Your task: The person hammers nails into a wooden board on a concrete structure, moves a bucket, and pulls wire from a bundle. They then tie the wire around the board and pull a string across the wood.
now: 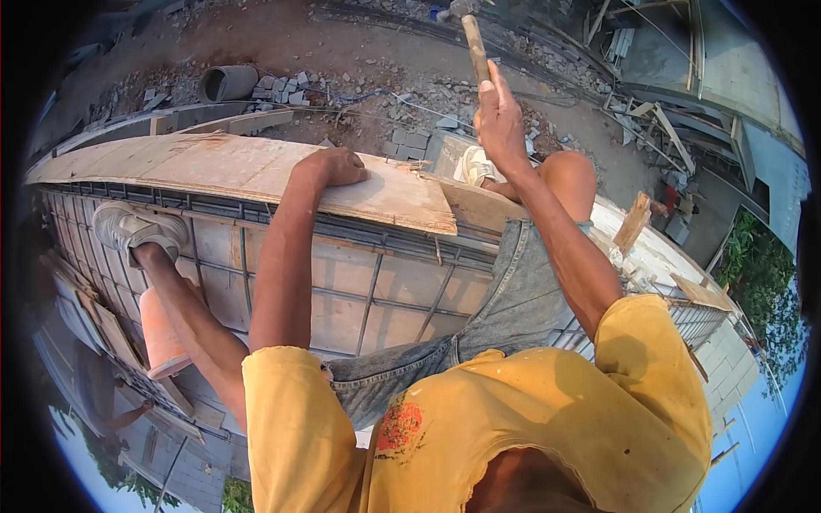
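My right hand is raised above the far side of the board, its fingers wrapped round the wooden handle of a hammer. The hammer's metal head is at the top edge of the view. My left hand rests on a long plywood board with its fingers curled in. Whatever those fingers hold, if anything, is hidden. The board's right end looks rough and splintered. Beneath the board runs a grid of steel rebar over formwork panels.
My legs straddle the formwork, one shoe on the rebar. An orange bucket-like object stands by that leg. A short wood stake rises at the right. Far below lie rubble, blocks and a concrete pipe. Another person is at the lower left.
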A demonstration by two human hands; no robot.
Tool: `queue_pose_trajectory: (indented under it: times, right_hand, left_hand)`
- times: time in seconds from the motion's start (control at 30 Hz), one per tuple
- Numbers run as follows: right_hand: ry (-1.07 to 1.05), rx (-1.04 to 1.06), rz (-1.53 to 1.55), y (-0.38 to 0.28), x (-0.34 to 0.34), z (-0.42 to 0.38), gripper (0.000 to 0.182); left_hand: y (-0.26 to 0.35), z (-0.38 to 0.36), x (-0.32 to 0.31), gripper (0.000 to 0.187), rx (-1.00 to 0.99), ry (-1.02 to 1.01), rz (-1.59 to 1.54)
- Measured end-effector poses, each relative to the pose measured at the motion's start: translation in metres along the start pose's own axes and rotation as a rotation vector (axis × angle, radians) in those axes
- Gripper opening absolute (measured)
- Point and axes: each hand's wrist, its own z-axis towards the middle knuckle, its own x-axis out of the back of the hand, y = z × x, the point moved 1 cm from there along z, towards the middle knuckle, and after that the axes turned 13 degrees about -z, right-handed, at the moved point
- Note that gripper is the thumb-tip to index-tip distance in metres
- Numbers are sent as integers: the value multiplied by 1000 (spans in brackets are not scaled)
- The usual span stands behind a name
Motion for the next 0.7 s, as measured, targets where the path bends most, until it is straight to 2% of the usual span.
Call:
queue_pose_trajectory:
  times: [0.03,0.07,0.13,0.23,0.27,0.3,0.37,0.4,0.5,0.53,0.57,0.63,0.67,0.7]
  right_hand:
    - [136,-9,42,-8,-1,0,57]
    - [103,-45,61,2,-20,-11,57]
    - [-485,130,-419,73,-67,-26,56]
    - [-706,222,-566,49,-45,-10,55]
    - [-615,214,-444,46,-33,-8,55]
    - [-536,144,-369,31,-15,-20,55]
    - [-224,152,-205,-7,23,20,52]
    - [-54,130,-78,-9,29,16,51]
    - [350,63,23,3,-1,6,49]
    - [204,94,-68,28,-26,-10,50]
    - [-20,295,-271,90,-73,-25,51]
    - [-173,559,-487,130,-106,-35,53]
    - [-326,509,-511,109,-83,-16,53]
    - [-513,284,-478,77,-50,-9,52]
  left_hand:
    - [2,1,1,47,-11,5,13]
    - [2,3,2,47,-12,9,17]
    - [-3,8,-1,47,-16,18,36]
    - [-3,7,-1,48,-143,80,148]
    - [-3,7,-1,49,-8,32,45]
    - [-2,6,-1,49,44,-17,-42]
    - [-5,6,-4,49,-34,68,37]
    - [-7,3,-9,49,-22,32,33]
    - [-2,5,-1,50,-5,7,-5]
    - [-3,5,-3,49,5,-2,-17]
    - [-2,6,-1,49,11,-6,-18]
    - [-11,0,-16,48,-102,25,119]
    - [-10,13,-7,48,-162,117,139]
    - [-12,13,-2,47,-108,99,62]
